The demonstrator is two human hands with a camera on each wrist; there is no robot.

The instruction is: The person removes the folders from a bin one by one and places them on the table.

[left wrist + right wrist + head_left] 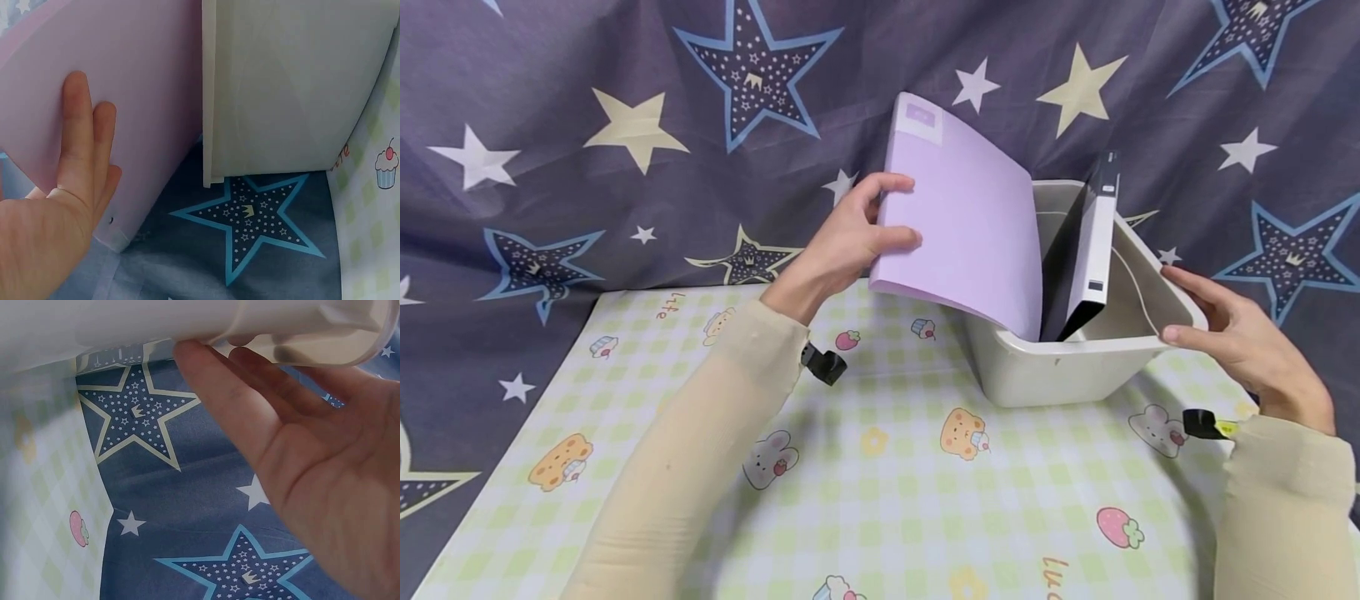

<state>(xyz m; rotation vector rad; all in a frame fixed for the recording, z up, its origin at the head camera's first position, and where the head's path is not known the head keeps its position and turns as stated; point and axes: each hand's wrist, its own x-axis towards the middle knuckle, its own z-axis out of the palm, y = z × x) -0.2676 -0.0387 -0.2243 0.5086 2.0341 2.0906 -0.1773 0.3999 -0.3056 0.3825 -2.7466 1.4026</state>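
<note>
A light purple file folder [958, 217] leans to the left, its lower right end inside a white plastic bin [1060, 367]. My left hand [868, 221] grips the folder's left edge, with its thumb and a finger on the near face. In the left wrist view several fingers [78, 125] lie along the folder's other side. At the bin's right end, my right hand [1262, 346] holds the rim between thumb and fingers. From the right wrist, the fingertips touch the bin's wall [137, 331] under the rim. A black binder with a white spine [1093, 242] stands tilted in the bin.
The bin stands on a table with a green-checked cloth [865, 500] printed with cartoon figures. A dark star-patterned curtain [647, 208] hangs close behind the bin. Black wrist straps [823, 364] show at both cuffs.
</note>
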